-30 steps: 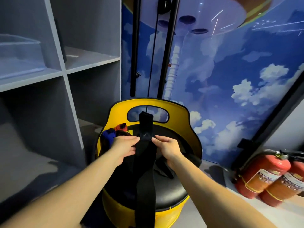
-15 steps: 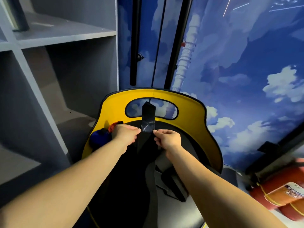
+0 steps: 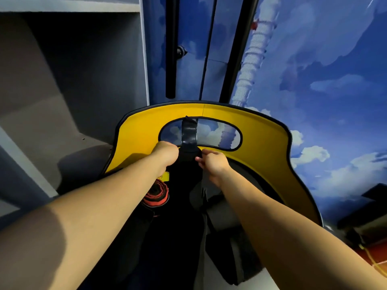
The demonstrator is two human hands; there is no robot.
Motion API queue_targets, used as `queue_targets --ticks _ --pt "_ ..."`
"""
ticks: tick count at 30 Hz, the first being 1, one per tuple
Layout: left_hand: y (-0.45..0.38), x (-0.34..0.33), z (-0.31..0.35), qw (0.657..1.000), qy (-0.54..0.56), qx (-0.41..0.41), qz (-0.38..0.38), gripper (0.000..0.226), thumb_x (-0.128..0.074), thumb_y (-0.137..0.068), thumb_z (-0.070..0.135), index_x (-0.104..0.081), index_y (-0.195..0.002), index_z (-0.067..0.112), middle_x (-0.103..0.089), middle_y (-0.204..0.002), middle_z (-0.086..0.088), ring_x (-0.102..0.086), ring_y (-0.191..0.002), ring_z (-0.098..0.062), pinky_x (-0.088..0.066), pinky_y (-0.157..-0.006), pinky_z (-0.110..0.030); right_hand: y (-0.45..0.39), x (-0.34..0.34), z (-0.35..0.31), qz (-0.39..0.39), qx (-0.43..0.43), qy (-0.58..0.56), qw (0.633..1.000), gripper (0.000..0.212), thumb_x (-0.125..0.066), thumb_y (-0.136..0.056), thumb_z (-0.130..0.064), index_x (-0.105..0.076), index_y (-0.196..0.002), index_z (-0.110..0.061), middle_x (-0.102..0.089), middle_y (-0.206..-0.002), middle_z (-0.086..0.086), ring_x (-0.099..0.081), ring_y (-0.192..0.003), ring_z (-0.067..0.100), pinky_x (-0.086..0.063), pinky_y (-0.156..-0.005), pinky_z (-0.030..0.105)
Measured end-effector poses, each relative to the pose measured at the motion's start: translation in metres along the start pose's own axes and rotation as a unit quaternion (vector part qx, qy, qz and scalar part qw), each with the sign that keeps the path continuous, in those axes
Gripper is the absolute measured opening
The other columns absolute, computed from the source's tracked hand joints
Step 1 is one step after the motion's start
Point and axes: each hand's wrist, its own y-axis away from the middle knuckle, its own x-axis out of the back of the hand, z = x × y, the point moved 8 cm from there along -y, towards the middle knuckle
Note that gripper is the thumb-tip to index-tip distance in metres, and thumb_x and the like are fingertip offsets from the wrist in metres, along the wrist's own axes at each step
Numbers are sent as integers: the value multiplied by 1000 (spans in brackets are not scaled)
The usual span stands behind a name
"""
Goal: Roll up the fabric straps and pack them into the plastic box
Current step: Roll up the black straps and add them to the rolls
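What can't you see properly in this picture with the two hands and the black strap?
- Plastic box: not in the head view at all.
- Left hand fingers: curled out of sight behind the hand where it grips the black strap.
- Lower strap: lost against the dark seat, so its length is unclear.
- Red-and-black roll: partly hidden under the left forearm.
- Right hand: pinches the strap's edge; its fingertips are partly hidden.

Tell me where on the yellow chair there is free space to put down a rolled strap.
The seat is crowded: the black strap, held by the left hand and the right hand, runs down its middle, with a red rolled strap at its left. A bare grey seat patch shows right of the strap, beside the yellow backrest.
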Motion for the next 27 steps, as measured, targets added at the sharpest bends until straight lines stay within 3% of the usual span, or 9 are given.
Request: queue_targets --ticks 4,6,9,14,16,20,22,25,27 --pt "11 -1 -1 1000 -2 -9 -12 20 -48 -90 18 -64 -103 15 -71 -110 -13 -68 -103 -30 -55 -93 -42 -1 0 4 -12 11 14 1000 41 -37 -99 7 -52 -135 -6 -62 -110 8 -62 -106 21 -49 -94 34" --pt "33 1 8 1000 17 -24 -9 16 -49 -93 15 -64 -94 15 -70 -104 -10 -68 -96 -27 -54 -90 -38 8 3 4 -15 15 16 1000 44 -37 -97 9 -51 -138 -2 -60 -123 12 -61 -107 22 -49 -96 34" --pt "65 3 18 998 33 -47 -17 25 -51 -97 8 -62 -78 20 -67 -96 -6 -63 -89 -22 -51 -83 -34 33 9 2 -26 23 23 999 48 -36 -95 12 -49 -140 0 -57 -138 15 -61 -112 23 -51 -86 27" --pt "121 17 2 997 34 -63 -11 22 -55 -96 6 -71 -111 9 -72 -103 -7 -69 -101 -24 -55 -95 -37 93 19 9 -26 27 19 999 48 -37 -94 10 -51 -138 -1 -61 -134 15 -63 -112 24 -50 -76 22" --pt "149 23 -12 997 40 -63 -14 20 -55 -96 5 -69 -108 12 -72 -103 -8 -69 -99 -24 -55 -92 -36 121 21 15 -32 28 19 999 48 -39 -93 9 -52 -138 -2 -64 -127 12 -64 -108 22 -50 -80 24" --pt "209 34 -41 995 73 -56 -28 20 -57 -96 3 -69 -110 10 -71 -104 -12 -65 -92 -23 -49 -72 -27 180 29 33 -38 31 29 998 45 -41 -94 7 -53 -136 -4 -65 -125 10 -65 -104 18 -50 -78 23" --pt "242 41 -56 995 81 -54 -32 21 -57 -95 3 -69 -110 12 -70 -103 -11 -64 -91 -22 -47 -70 -24 209 34 48 -37 31 36 998 44 -42 -94 7 -54 -136 -3 -66 -121 9 -65 -98 16 -48 -74 21" --pt "287 53 -84 995 89 -45 -31 19 -58 -95 3 -68 -105 16 -70 -102 -11 -63 -89 -21 -46 -68 -23 253 44 71 -33 38 65 997 37 -50 -94 1 -59 -129 -7 -70 -109 4 -65 -95 16 -50 -82 23" --pt "307 58 -109 996 79 -29 -30 18 -59 -94 4 -69 -100 18 -72 -101 -9 -65 -91 -21 -48 -71 -26 279 51 89 -30 42 87 995 27 -59 -95 -5 -64 -121 -12 -70 -101 3 -64 -89 15 -49 -77 22"
